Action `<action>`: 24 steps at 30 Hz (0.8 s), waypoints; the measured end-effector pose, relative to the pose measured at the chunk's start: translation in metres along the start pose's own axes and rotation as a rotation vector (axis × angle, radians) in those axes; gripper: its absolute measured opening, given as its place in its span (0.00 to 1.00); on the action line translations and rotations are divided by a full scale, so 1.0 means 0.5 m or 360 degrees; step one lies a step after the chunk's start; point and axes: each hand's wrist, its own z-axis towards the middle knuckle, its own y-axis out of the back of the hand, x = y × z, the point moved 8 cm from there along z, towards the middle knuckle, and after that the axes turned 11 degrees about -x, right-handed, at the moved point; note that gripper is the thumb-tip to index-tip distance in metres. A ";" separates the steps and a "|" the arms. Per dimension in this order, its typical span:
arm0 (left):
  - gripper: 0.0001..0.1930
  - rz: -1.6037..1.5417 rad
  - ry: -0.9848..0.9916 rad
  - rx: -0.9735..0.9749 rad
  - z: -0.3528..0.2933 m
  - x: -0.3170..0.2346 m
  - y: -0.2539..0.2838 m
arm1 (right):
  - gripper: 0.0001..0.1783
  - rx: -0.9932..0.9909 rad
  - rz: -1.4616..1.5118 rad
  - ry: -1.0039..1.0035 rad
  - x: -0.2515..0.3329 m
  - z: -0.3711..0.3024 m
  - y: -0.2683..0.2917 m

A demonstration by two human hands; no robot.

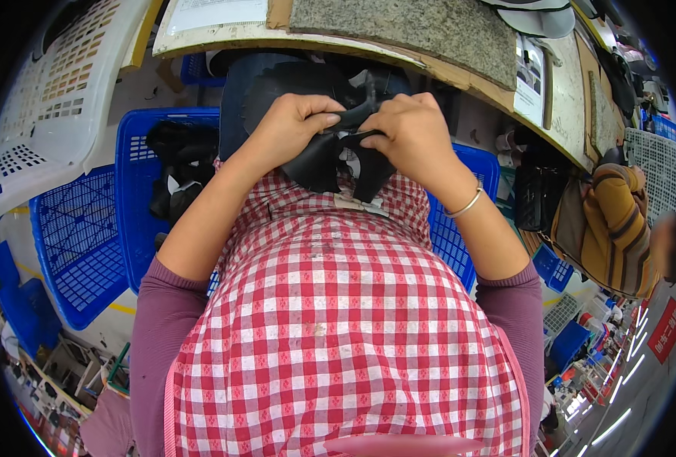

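Observation:
Over my lap, just short of the table edge, both hands are closed on a floppy black piece [311,164] that looks like a leather shoe upper. My left hand [296,126] pinches its upper edge between thumb and fingers. A short way to the right, my right hand [410,133] grips another part of it, fingers curled and thumb underneath. A narrow strip of the piece stands up between the hands. Pale patches show on its inner side. More dark material [277,80] lies behind my left hand, and I cannot make out its kind.
A table [338,47] with a grey speckled slab [406,30] spans the far side. To my left, a blue basket [128,206] holds black pieces [182,164]; a white basket [56,84] stands beyond. Another blue basket [452,251] is by my right side. A person's striped sleeve [616,221] shows farther right.

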 end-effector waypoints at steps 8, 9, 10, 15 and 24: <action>0.10 -0.0206 0.0282 -0.0045 0.003 -0.009 0.017 | 0.20 -0.0030 0.0262 -0.0189 -0.015 0.007 0.011; 0.10 -0.0216 0.0292 -0.0067 -0.006 -0.006 0.023 | 0.19 -0.0012 0.0267 -0.0180 -0.018 0.008 0.008; 0.10 -0.0282 0.0270 -0.0027 -0.013 -0.006 0.021 | 0.19 0.0035 0.0270 -0.0180 -0.022 0.009 0.002; 0.11 -0.0398 0.0253 -0.0071 -0.030 0.012 0.020 | 0.17 0.0152 0.0324 -0.0202 -0.032 0.015 -0.013; 0.11 -0.0072 0.0171 -0.0126 -0.019 0.000 0.011 | 0.17 0.0190 0.0252 -0.0235 -0.034 0.019 -0.016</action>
